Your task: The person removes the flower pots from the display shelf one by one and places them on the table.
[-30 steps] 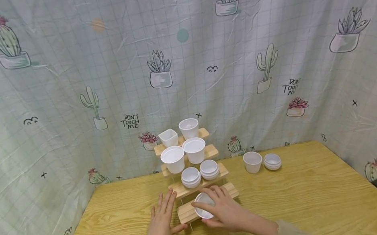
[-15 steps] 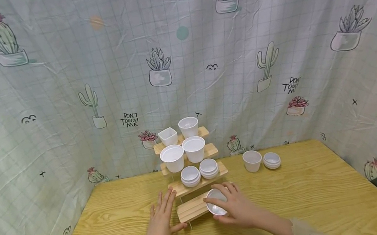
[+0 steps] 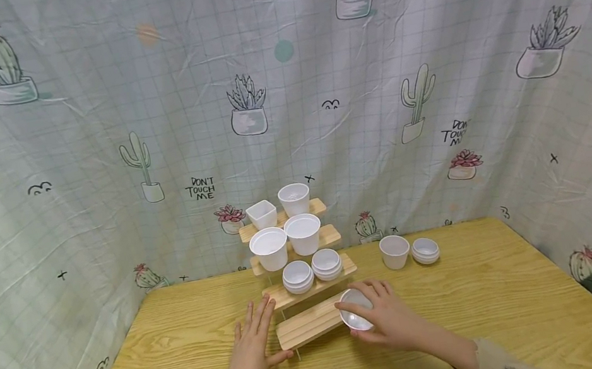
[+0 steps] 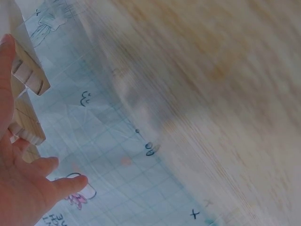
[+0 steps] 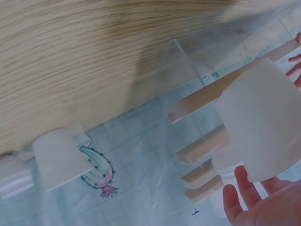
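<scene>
My right hand pinches a round white pot by its rim, thumb on the near side and fingers on the far side. The pot is over the right end of the lowest wooden step of a tiered stand; in the right wrist view this white pot overlaps the lowest step's board. My left hand rests against the stand's left side with its fingers spread and straight. In the left wrist view the left hand is beside the board ends.
Higher steps hold a square pot, a round pot, two large pots and two small ridged pots. A tapered pot and a small ridged pot stand at the table's back. Behind hangs a cactus-print curtain.
My right hand has carried the white pot rightward along the lowest step, from near its middle to its right end. The left hand has stayed at the stand's left side.
</scene>
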Tool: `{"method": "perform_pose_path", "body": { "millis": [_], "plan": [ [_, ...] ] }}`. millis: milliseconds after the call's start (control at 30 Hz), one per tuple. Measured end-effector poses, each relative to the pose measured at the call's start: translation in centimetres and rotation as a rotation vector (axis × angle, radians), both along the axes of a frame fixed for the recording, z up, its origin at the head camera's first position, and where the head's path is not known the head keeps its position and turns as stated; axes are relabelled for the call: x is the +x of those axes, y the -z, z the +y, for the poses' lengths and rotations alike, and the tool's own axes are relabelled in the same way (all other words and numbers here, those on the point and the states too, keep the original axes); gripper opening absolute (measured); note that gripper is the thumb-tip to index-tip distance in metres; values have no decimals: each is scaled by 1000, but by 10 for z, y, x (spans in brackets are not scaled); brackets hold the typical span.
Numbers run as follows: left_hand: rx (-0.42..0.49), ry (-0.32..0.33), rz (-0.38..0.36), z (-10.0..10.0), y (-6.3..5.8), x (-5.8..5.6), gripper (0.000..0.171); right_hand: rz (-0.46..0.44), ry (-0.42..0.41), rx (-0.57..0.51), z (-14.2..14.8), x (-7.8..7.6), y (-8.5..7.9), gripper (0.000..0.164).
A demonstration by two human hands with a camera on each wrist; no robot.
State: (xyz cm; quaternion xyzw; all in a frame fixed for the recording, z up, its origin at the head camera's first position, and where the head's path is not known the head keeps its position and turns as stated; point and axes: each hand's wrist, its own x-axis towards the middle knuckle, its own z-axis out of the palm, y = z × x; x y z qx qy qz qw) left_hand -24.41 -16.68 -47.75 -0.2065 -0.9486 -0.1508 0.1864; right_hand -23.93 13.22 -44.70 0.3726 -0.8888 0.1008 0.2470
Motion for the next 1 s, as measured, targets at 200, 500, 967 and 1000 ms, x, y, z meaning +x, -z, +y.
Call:
{"method": "perform_pose_path", "body": {
  "millis": [200,500,967,1000],
  "plan": [
    [1,3,5,-1,0,1,102,-1,15,8,8,-1,1,47],
    [-8,-6,-2,0,1,1,102,60,30,-35,20,-6,3,53],
    [-14,-8,5,-1,2,-1,103,85,99,-28,43,-21,-4,54],
    [-15,-9,5,-1,1,-1,103,81,101,-31,44,-22,-5,53]
  ]
}}
